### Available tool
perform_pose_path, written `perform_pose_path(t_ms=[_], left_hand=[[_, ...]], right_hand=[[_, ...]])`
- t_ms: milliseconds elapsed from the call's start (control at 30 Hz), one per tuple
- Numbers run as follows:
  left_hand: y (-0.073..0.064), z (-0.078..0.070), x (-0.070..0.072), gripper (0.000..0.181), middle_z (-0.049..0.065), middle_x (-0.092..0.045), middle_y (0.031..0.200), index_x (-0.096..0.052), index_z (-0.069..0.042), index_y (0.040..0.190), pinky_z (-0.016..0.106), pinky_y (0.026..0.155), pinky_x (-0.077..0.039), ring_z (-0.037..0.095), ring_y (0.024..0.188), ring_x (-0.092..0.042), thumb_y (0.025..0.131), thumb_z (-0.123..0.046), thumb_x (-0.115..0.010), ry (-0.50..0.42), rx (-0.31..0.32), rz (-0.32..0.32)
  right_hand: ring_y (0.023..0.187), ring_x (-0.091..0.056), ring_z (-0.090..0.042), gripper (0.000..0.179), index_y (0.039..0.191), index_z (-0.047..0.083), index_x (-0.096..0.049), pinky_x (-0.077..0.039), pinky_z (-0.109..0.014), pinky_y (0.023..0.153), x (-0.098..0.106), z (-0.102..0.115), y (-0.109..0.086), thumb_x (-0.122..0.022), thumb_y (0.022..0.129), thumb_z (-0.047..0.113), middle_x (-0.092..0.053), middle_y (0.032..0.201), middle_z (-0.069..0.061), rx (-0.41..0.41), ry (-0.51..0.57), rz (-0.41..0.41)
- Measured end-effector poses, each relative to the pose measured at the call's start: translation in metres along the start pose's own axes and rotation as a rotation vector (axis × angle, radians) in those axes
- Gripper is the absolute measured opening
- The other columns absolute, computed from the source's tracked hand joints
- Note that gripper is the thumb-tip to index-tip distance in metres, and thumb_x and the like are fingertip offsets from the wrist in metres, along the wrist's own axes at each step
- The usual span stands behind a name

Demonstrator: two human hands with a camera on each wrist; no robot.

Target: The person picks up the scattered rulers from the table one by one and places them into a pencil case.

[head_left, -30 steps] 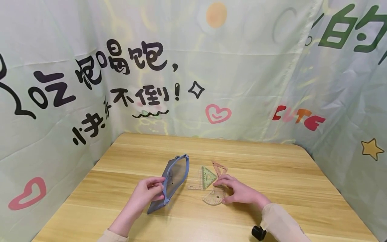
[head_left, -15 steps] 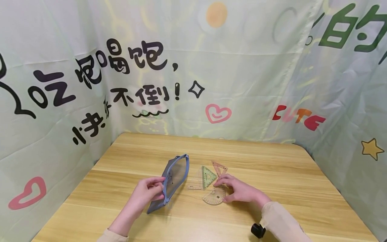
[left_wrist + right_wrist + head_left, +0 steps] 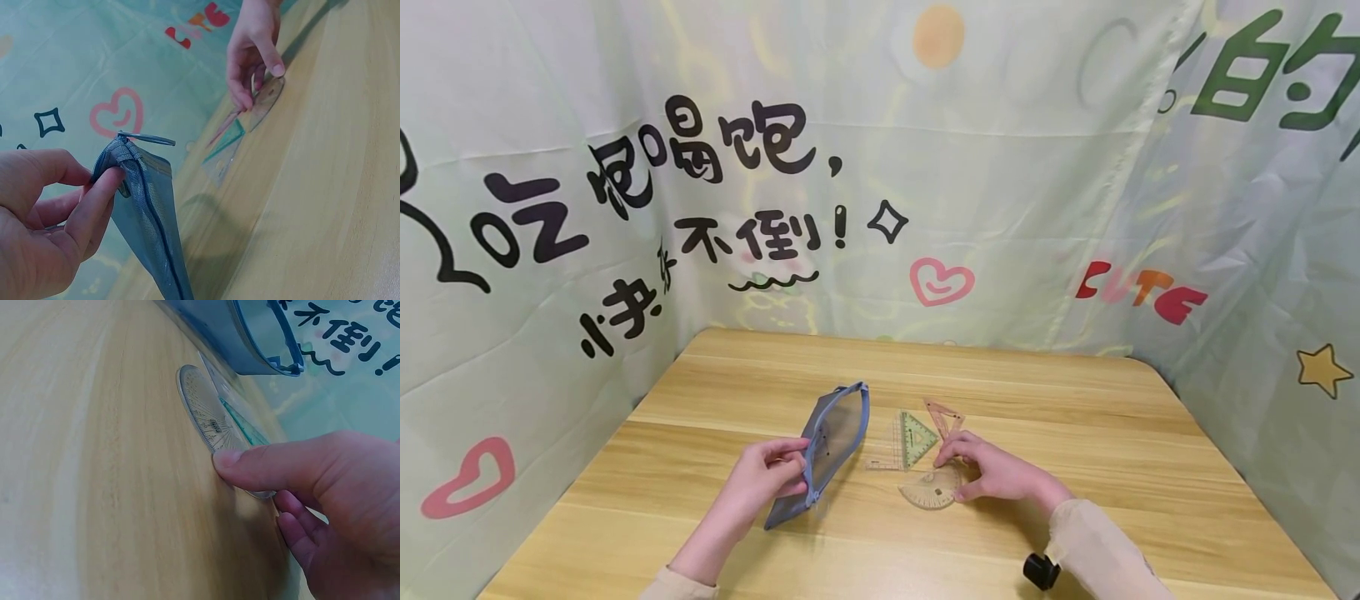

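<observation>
My left hand [image 3: 767,473] pinches the rim of a blue zippered pencil pouch [image 3: 844,433], which stands on its side with its mouth open toward the right. In the left wrist view, thumb and fingers grip the pouch [image 3: 145,203] by its zipper end. My right hand [image 3: 996,473] holds a clear protractor [image 3: 927,492] by its edges, thumb on the near side and fingers on the far side. Beyond the protractor lie a green set square [image 3: 914,440] and a pink set square [image 3: 944,413], the latter partly hidden by the right fingers. A clear ruler [image 3: 882,466] lies beside the green one.
The wooden table [image 3: 1075,400] carries all of these. Printed cloth [image 3: 1037,192] hangs round its back and sides. A black device [image 3: 1041,572] sits at the right wrist beside the sleeve [image 3: 1097,550].
The protractor has shifted slightly left and turned a little under the right hand, whose fingertips moved slightly right. The left hand and pouch stay in place.
</observation>
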State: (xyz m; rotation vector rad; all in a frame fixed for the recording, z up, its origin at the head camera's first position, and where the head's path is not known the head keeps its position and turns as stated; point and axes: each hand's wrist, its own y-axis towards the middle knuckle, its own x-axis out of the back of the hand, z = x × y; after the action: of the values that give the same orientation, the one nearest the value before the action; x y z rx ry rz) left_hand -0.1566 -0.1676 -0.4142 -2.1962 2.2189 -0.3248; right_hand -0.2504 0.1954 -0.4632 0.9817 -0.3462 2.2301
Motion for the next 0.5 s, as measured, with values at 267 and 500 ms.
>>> perform_pose_path(t_ms=[267, 500], left_hand=[[-0.0006, -0.0019, 0.0006, 0.041, 0.008, -0.058, 0.099, -0.056, 0.01, 0.131, 0.022, 0.073, -0.063, 0.014, 0.084, -0.064, 0.092, -0.001, -0.057, -0.006, -0.014, 0.018], [-0.0006, -0.0015, 0.0014, 0.041, 0.009, -0.059, 0.1, -0.055, 0.01, 0.131, 0.023, 0.073, -0.063, 0.013, 0.085, -0.064, 0.092, -0.001, -0.058, -0.009, -0.015, 0.023]], right_hand=[[0.12, -0.052, -0.027, 0.045, 0.116, 0.013, -0.062, -0.045, -0.039, 0.11, -0.0022, 0.0004, -0.0013, -0.079, 0.075, 0.012, -0.054, 0.126, -0.008, -0.043, 0.042, -0.024], [0.116, -0.054, -0.024, 0.044, 0.118, 0.009, -0.06, -0.047, -0.028, 0.107, -0.0034, -0.0007, -0.0011, -0.078, 0.078, 0.012, -0.057, 0.122, -0.009, -0.079, 0.094, -0.039]])
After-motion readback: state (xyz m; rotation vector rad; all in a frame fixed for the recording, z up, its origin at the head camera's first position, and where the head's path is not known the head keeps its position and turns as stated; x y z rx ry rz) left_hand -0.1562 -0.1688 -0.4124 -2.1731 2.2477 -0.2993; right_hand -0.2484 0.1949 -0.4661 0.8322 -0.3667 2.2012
